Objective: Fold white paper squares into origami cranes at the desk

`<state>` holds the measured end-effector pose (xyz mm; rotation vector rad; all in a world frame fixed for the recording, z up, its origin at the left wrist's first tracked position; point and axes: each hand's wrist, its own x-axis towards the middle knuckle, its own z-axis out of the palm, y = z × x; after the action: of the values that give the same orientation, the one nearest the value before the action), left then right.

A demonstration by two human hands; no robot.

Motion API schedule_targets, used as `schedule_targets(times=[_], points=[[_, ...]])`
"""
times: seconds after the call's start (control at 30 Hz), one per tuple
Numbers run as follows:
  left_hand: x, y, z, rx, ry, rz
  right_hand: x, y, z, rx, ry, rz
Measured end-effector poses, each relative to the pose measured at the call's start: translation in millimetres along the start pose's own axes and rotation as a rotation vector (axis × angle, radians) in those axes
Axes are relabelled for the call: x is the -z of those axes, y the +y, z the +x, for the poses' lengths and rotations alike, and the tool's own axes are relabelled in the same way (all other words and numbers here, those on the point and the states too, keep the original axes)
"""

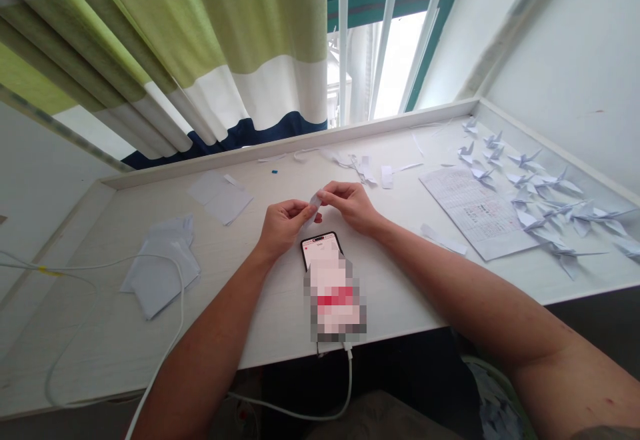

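Between my two hands is a small piece of folded white paper (313,204), held above the white table. My left hand (286,225) pinches it from the left, thumb on top. From the right, the thumb and fingertips of my right hand (349,204) close on its upper end. The fingers partly cover the paper, so its full shape is hidden. Just below my hands a phone (321,240) lies on the table with its screen lit, most of it blurred out.
Several folded paper cranes (523,180) and a written sheet (473,213) lie at right. Paper stacks (163,267) and loose sheets (220,197) are at left. Paper scraps (365,168) lie behind my hands. A white cable (181,293) crosses the left side. A raised rim (280,147) borders the table's back.
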<state>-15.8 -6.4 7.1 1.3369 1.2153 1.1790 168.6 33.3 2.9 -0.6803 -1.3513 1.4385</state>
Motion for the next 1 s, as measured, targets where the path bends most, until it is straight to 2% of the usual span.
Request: schedule_targets(times=[0.3,0.57,0.7,1.0], points=[[-2.3,4.9,-1.3,0.016,-0.029,-0.034,-3.0,3.0,-0.3,0.012,0.134,-0.024],[-1.4,0.8,-0.7,0.009,-0.017,-0.039,-0.7,3.9,2.2,-0.035,0.129,0.021],[-0.8,1.8,-1.1,0.014,-0.028,-0.053,0.4,4.5,3.4,-0.032,0.098,0.063],[2.0,-1.4,-0.9,0.015,-0.054,-0.079,4.8,-2.2,1.2,-0.100,-0.060,0.050]])
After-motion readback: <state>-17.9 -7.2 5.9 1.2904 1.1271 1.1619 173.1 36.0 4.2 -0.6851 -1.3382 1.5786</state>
